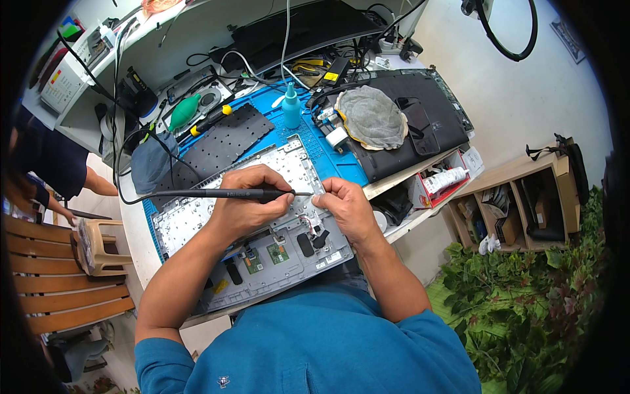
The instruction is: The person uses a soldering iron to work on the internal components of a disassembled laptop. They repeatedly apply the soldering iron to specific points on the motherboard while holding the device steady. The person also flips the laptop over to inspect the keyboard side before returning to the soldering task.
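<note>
My left hand [246, 200] is closed around the black handle of a soldering iron [210, 193], whose cable trails off to the left. Its thin metal tip points right, toward my right hand. My right hand [348, 209] has thumb and forefinger bent together at the right side of a silver-grey laptop chassis [282, 272]; what they pinch is too small to make out. The chassis lies inner side up, with green circuit boards [277, 253] and black pieces on its near half. Thin wires [305, 222] lie just below my hands.
A blue work mat [262, 105] lies beneath. Around it are a teal bottle [291, 108], a perforated black panel [226, 134], a yellow-black screwdriver [210, 120] and a green air blower [184, 111]. At right, a grey cloth pad [371, 118] rests on a black device [423, 92].
</note>
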Available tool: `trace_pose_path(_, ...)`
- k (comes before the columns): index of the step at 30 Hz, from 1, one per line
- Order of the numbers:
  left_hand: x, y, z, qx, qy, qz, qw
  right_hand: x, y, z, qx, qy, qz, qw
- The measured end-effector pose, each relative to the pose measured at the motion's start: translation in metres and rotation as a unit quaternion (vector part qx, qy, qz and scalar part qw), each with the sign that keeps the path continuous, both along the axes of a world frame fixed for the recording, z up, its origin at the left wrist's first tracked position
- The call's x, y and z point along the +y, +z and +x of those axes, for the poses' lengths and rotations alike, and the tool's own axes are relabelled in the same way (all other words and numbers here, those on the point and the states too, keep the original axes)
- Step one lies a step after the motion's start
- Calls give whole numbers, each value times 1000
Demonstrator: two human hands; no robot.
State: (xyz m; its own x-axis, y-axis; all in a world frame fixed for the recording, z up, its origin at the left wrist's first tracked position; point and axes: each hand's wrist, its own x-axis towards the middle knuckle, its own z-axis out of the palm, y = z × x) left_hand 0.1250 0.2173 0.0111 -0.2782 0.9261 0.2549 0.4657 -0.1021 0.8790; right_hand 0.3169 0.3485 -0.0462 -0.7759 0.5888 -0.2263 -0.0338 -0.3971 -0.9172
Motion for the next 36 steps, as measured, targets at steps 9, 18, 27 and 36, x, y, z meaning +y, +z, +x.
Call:
trace_pose_path(9,4,2,-3,-33,-78,113,990,2,2,3,18,21,0,1000)
trace_pose_path(18,18,-1,3,250,-178,144,941,4,-4,4,51,23,22,998)
trace_pose_path(27,20,14,0,221,-163,166,947,7,-3,6,39,33,10,999)
trace_pose_path(36,14,2,0,277,-176,132,935,4,-7,2,49,24,13,998)
